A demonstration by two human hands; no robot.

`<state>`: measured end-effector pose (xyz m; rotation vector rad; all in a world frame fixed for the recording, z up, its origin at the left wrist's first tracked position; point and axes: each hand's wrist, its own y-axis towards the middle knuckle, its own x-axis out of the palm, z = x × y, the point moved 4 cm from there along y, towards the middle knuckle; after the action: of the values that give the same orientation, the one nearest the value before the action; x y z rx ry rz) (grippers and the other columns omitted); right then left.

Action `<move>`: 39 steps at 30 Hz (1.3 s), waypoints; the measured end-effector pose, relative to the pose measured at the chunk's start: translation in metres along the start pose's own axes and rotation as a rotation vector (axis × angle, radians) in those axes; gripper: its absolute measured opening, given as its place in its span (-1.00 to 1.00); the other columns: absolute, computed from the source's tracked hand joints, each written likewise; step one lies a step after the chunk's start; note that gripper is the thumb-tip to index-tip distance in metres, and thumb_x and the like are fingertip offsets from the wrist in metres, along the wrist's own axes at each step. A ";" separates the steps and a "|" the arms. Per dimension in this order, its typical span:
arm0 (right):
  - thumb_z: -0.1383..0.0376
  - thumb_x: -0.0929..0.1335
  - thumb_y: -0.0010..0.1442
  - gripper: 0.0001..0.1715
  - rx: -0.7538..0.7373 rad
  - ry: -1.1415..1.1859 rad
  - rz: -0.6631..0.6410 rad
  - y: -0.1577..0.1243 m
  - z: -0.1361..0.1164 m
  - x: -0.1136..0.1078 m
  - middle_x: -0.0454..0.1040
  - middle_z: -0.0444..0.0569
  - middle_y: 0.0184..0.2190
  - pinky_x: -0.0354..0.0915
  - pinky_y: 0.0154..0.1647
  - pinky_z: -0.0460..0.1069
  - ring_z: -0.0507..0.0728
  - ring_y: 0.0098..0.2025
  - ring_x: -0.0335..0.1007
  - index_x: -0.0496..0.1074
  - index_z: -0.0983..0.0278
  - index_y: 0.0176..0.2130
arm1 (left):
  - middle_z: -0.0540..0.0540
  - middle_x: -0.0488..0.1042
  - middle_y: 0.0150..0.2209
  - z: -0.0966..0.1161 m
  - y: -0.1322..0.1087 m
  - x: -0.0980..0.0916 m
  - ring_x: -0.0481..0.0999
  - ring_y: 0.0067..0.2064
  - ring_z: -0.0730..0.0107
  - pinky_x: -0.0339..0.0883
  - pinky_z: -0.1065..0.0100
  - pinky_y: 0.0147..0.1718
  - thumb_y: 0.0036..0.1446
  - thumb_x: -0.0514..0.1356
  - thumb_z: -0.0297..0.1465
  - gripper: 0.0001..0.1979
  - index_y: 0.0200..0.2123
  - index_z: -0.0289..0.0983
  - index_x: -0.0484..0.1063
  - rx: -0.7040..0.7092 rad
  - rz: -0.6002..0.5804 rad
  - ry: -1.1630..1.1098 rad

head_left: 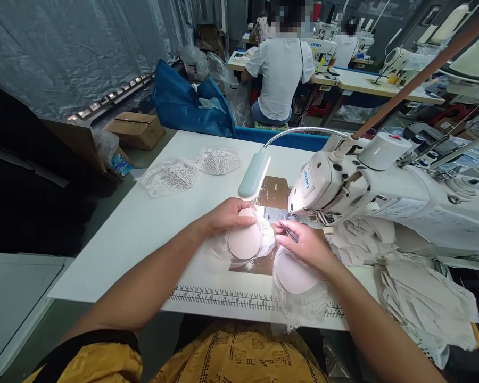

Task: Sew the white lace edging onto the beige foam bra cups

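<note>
my left hand [232,215] pinches a pale round pad [245,243], and my right hand [309,243] holds a thin metal tool [289,231]. i see white stuff [211,103] in the blue bag [178,103].

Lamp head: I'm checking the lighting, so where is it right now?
In the head view, the lamp head hangs near the picture's middle, left of the white sewing machine and just above the left hand in the image.
</note>
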<state>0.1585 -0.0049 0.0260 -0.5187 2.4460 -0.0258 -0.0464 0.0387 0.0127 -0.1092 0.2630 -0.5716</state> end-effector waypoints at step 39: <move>0.12 0.32 0.25 -0.62 -0.158 0.332 0.076 0.002 0.009 0.015 0.53 -0.03 -0.25 0.36 -0.20 -0.01 0.12 -0.23 0.47 0.39 0.23 0.01 | -0.07 0.53 -0.28 0.014 -0.009 0.024 0.47 -0.23 0.33 0.29 0.39 -0.28 0.16 0.21 -0.24 -0.74 -0.25 -0.32 0.54 0.016 -0.157 0.063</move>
<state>0.1525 -0.0072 0.0098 -0.5242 2.8074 0.1238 -0.0277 0.0181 0.0223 -0.0969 0.3126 -0.7344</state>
